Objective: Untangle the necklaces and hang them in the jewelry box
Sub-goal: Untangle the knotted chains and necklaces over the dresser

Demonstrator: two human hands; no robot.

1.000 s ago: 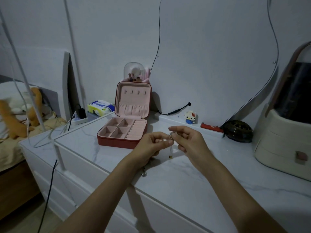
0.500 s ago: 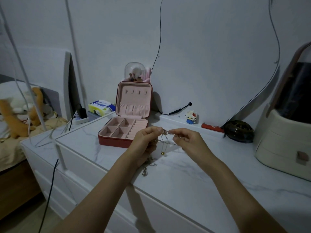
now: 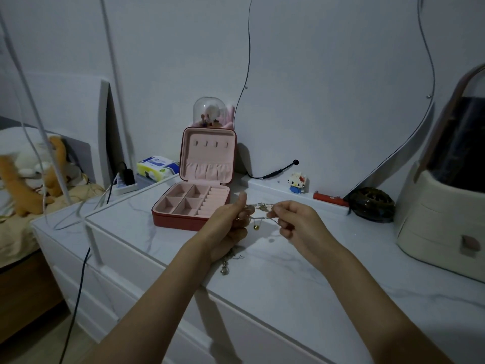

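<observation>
Gold necklaces (image 3: 258,215) are stretched between both hands: pinched by the left hand (image 3: 228,227) fingers and right hand (image 3: 294,222) fingers, near the open jewelry box (image 3: 194,203).

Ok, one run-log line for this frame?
stage: untangling | left hand: grips necklaces | right hand: pinches chain | jewelry box: open, hooks bare

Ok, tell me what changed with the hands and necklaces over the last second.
The left hand and right hand drew apart, stretching the necklaces between them; a gold pendant now dangles. Both kept their pinch. The jewelry box stayed open, hooks bare.
</observation>
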